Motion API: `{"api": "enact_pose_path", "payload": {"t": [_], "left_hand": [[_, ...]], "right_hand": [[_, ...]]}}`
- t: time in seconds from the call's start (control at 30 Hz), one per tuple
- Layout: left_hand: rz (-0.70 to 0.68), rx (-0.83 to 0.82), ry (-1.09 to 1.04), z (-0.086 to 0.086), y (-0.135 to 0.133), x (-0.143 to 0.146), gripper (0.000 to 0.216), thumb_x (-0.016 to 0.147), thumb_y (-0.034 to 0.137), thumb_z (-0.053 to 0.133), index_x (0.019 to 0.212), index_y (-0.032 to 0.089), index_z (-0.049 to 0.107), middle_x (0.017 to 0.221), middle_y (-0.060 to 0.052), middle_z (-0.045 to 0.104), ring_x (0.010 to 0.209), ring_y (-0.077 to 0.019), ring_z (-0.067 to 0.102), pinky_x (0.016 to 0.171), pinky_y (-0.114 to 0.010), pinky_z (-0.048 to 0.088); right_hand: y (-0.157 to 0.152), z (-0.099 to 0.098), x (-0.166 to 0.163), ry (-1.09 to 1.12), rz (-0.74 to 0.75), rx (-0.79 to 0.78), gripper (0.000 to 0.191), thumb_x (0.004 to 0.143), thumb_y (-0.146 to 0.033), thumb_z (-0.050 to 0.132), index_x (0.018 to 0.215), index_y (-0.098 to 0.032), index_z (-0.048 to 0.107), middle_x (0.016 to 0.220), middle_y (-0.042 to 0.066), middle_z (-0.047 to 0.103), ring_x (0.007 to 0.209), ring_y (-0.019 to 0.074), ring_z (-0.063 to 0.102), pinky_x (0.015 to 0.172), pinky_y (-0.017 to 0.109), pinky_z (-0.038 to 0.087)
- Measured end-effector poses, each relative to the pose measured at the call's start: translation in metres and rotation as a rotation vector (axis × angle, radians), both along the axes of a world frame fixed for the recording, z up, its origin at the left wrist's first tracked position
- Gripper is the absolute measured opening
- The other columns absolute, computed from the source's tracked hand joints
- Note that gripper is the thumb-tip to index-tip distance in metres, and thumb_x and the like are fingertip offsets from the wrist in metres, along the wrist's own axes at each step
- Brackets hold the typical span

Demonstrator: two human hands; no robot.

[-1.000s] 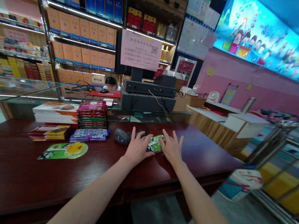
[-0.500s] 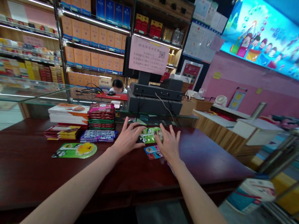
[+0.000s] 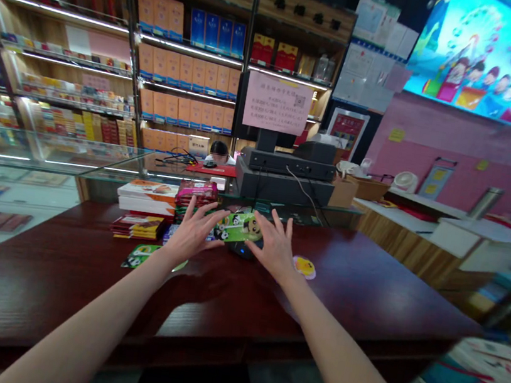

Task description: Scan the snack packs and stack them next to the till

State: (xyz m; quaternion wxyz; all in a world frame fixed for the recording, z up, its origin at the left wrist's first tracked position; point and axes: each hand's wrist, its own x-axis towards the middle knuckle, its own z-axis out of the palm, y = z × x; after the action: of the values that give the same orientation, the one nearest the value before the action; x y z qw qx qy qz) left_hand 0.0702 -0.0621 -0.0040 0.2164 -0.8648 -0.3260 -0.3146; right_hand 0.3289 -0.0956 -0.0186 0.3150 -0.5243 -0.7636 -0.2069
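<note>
Together, the left hand and the right hand hold a green panda package stretched between them, each pinching one end between thumb and fingers while the other fingers fan outward. It sits tilted above the table, partly in front of a dark scanner with a small blue light. Just to the right of the right hand lies a yellow-faced packet with a pale purple rim. Another green package lies flat to the left of the left hand, its middle covered by the wrist. Beyond that hand, on its left, are white-and-orange boxes, with yellow and dark red packets stacked before them. Pink-red bags are piled right behind its raised fingers, which hide part of some purple packets. Farther ahead of both hands stands a grey cash register under a pink printed sign; a person shows low to its left. Well off to the right of the right forearm is a lidded bucket.
</note>
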Motion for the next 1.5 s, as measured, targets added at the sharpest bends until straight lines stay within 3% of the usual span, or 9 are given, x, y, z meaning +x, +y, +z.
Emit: {"api": "enact_pose_path", "payload": {"t": [0.17, 0.53, 0.83, 1.23, 1.4, 1.5], "left_hand": [[0.029, 0.024, 0.010, -0.004, 0.000, -0.026, 0.076, 0.087, 0.045, 0.069, 0.152, 0.027, 0.035, 0.144, -0.009, 0.058, 0.142, -0.0312, 0.042, 0.122, -0.067, -0.001], [0.096, 0.032, -0.050, -0.023, 0.006, -0.062, 0.070, 0.087, 0.041, 0.069, 0.149, 0.030, 0.040, 0.143, -0.009, 0.059, 0.139, -0.0292, 0.047, 0.124, -0.064, 0.010], [0.103, 0.034, -0.056, -0.028, 0.003, -0.070, 0.067, 0.092, 0.040, 0.063, 0.151, 0.027, 0.034, 0.146, -0.012, 0.056, 0.134, -0.0275, 0.052, 0.124, -0.063, 0.006], [0.038, -0.030, -0.095, -0.028, -0.008, -0.066, 0.056, 0.094, 0.030, 0.056, 0.147, 0.023, 0.040, 0.149, -0.014, 0.052, 0.141, -0.0263, 0.045, 0.123, -0.058, 0.021], [-0.004, -0.026, -0.133, -0.028, -0.013, -0.064, 0.045, 0.094, 0.027, 0.053, 0.139, 0.022, 0.048, 0.140, -0.012, 0.058, 0.142, -0.0266, 0.043, 0.122, -0.057, 0.024], [-0.024, -0.064, -0.200, -0.029, -0.014, -0.063, 0.037, 0.097, 0.028, 0.049, 0.133, 0.021, 0.051, 0.136, -0.011, 0.060, 0.137, -0.0247, 0.049, 0.119, -0.051, 0.035]], "right_hand": [[0.009, -0.001, -0.019, 0.003, 0.053, 0.009, 0.069, 0.091, -0.030, 0.061, 0.154, -0.023, 0.034, 0.145, 0.009, 0.058, 0.150, 0.0315, 0.025, 0.120, 0.065, 0.003], [0.023, -0.004, -0.051, 0.024, 0.132, 0.019, 0.072, 0.089, -0.019, 0.060, 0.155, -0.025, 0.032, 0.145, 0.008, 0.058, 0.149, 0.0302, 0.029, 0.121, 0.065, 0.004], [0.027, -0.017, -0.064, 0.036, 0.137, 0.050, 0.069, 0.089, -0.017, 0.057, 0.154, -0.025, 0.035, 0.143, 0.009, 0.058, 0.146, 0.0297, 0.034, 0.122, 0.062, 0.006], [0.017, -0.025, -0.059, 0.046, 0.172, 0.130, 0.043, 0.096, -0.030, 0.058, 0.138, -0.025, 0.055, 0.141, 0.009, 0.059, 0.140, 0.0264, 0.042, 0.123, 0.058, 0.008], [0.015, -0.026, -0.059, 0.091, 0.201, 0.148, 0.036, 0.098, -0.036, 0.057, 0.131, -0.022, 0.060, 0.138, 0.010, 0.063, 0.136, 0.0254, 0.048, 0.123, 0.056, 0.011], [0.015, -0.027, -0.059, 0.118, 0.224, 0.131, 0.033, 0.100, -0.037, 0.053, 0.129, -0.023, 0.061, 0.131, 0.009, 0.068, 0.129, 0.0238, 0.055, 0.121, 0.053, 0.016]]}}
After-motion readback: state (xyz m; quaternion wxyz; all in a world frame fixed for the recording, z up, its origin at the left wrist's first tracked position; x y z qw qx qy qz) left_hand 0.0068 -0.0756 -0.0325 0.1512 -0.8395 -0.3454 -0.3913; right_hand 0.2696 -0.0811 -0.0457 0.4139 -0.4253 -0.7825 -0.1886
